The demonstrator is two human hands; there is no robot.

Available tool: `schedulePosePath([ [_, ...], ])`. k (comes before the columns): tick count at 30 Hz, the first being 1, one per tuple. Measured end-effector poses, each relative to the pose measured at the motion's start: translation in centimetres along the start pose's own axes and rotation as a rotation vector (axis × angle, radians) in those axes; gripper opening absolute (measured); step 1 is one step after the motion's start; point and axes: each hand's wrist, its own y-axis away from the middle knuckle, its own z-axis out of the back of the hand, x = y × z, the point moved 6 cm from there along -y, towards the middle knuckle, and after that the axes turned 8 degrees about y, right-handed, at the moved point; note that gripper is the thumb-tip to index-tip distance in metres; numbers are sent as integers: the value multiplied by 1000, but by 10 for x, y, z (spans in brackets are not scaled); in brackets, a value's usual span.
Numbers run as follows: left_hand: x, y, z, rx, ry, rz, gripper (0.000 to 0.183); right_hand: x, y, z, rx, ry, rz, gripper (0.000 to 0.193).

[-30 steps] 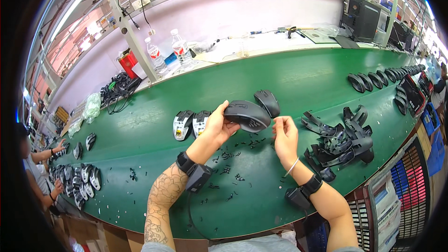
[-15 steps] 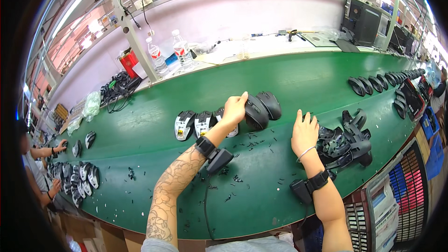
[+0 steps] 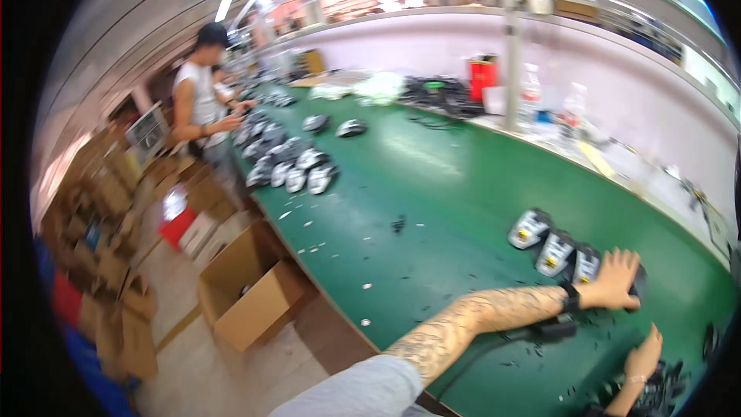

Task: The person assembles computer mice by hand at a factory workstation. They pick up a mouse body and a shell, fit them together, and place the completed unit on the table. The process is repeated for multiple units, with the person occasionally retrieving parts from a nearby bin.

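My left hand (image 3: pixel 612 282) has its fingers spread over a black computer mouse (image 3: pixel 638 287), whose edge shows beyond the fingers. Three partly built mice with white inner faces lie in a row to its left, the outermost mouse (image 3: pixel 530 228) farthest from the hand. Low at the right edge, my right hand (image 3: pixel 642 359) is slightly blurred, a finger stretched up and nothing visible in it. Close beside it lies a heap of black plastic shells (image 3: pixel 670 386), partly cut off by the picture's rim.
Many white-and-black mice (image 3: pixel 297 166) crowd the far left of the green table (image 3: pixel 463 185). A person (image 3: pixel 197 104) works there. An opened cardboard box (image 3: pixel 251 286) stands on the floor by the table's edge. Bottles (image 3: pixel 571 112) and black cables (image 3: pixel 440 96) line the back.
The view has swung left, bringing the floor boxes and the other person into sight. My left hand now lies spread over the black mouse instead of gripping at its side.
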Motion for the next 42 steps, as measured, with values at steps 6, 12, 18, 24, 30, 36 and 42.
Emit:
schedulePosePath([
  [6, 34, -1, -28, 154, -40, -16, 112, 37, 4, 47, 78, 226, -6, 46],
  [12, 11, 7, -4, 102, 42, -153, 107, 45, 7, 65, 29, 301, -30, 46],
  [18, -29, 20, -8, 74, 434, -440, 65, 74, 5, 63, -123, -250, 167, 70],
  [24, -41, 30, 23, 144, 1083, -260, 23, 119, 20, 79, -265, -460, 297, 73],
  [30, -45, 37, 47, 118, 1224, -136, 16, 116, 26, 94, -514, -370, 280, 53],
  [36, -26, 38, 18, 83, 1534, 244, 14, 104, 17, 82, -504, -457, 174, 50],
  [42, -27, 37, 28, 103, 1622, 237, 13, 109, 15, 66, -338, -656, 241, 57],
])
